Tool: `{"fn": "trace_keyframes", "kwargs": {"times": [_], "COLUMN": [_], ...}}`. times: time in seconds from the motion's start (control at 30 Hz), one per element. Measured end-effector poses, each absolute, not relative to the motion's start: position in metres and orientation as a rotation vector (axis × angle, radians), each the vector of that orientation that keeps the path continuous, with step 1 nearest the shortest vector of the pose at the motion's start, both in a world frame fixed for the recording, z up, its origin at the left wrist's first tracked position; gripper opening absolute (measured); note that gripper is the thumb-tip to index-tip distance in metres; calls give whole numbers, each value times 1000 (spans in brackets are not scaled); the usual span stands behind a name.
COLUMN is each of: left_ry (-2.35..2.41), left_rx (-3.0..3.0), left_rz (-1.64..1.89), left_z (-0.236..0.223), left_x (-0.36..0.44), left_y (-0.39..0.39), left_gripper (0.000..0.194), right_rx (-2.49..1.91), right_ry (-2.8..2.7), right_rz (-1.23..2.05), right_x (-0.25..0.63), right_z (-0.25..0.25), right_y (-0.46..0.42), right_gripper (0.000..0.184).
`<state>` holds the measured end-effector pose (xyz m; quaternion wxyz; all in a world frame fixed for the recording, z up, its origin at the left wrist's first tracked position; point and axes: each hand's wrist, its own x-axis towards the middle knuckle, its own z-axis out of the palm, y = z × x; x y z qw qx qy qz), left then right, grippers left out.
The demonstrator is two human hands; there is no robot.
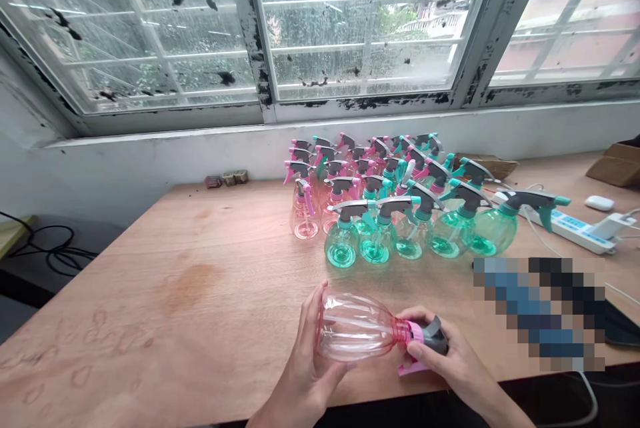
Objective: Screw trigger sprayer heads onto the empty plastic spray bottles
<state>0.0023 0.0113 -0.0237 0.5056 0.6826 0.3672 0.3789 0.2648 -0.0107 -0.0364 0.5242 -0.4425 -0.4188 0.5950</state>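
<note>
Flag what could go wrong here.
The pink spray bottle is held on its side by the left hand and the right hand, close to the table's near edge, so a slip could drop it. The tightly packed green bottles could topple together if bumped, perhaps toward the power strip.

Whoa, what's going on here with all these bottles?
A person is holding a clear pink plastic spray bottle on its side over a wooden table. Their left hand grips the bottle's body, and their right hand is around the neck, at the grey sprayer head. Farther along the table, many pink and green spray bottles stand upright in a group, with a white power strip beside them.
</note>
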Motion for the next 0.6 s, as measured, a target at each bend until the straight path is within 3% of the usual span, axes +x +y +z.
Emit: {"fn": "trace_keyframes", "kwargs": {"times": [0.43,0.6], "left_ry": [892,862], "left_rx": [1577,1598], "left_rz": [916,890], "left_z": [-31,-26], "left_x": [8,5], "left_y": [13,14], "left_gripper": [95,111], "right_rx": [-1059,-1058], "right_ry": [-1040,-1012], "right_rz": [1410,1410], "right_x": [267,266], "right_z": [-40,-39], "right_y": [-9,-9], "right_gripper": [37,41]}}
